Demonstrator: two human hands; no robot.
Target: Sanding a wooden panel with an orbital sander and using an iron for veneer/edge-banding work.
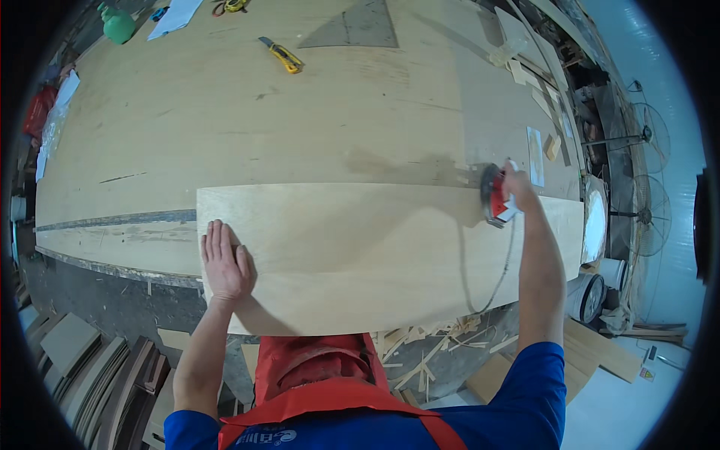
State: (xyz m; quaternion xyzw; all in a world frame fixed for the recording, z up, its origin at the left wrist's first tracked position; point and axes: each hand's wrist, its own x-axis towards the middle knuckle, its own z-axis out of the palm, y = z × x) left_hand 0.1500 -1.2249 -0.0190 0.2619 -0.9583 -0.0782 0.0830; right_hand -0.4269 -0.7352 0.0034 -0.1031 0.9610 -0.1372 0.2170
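Observation:
A pale wooden panel [352, 247] lies along the near edge of the workbench, its front edge reaching to my apron. My left hand [226, 262] rests flat on the panel's left end, fingers stretched out and nothing held. Near the panel's far right edge, my right hand [517, 186] grips a red and white electric iron [498, 196]. The iron is tilted, with its dark base turned to the left. Whether it touches the panel I cannot tell. From it a thin cord [508, 259] loops down over the panel.
On the workbench [300, 127] lie a yellow utility knife [282, 56], a grey triangular sheet [356, 26] and wood offcuts [553, 146]. A green bottle [116, 24] stands far left. Stacked boards [90, 360] and wood scraps [424, 349] are on the floor. Fans [646, 214] stand right.

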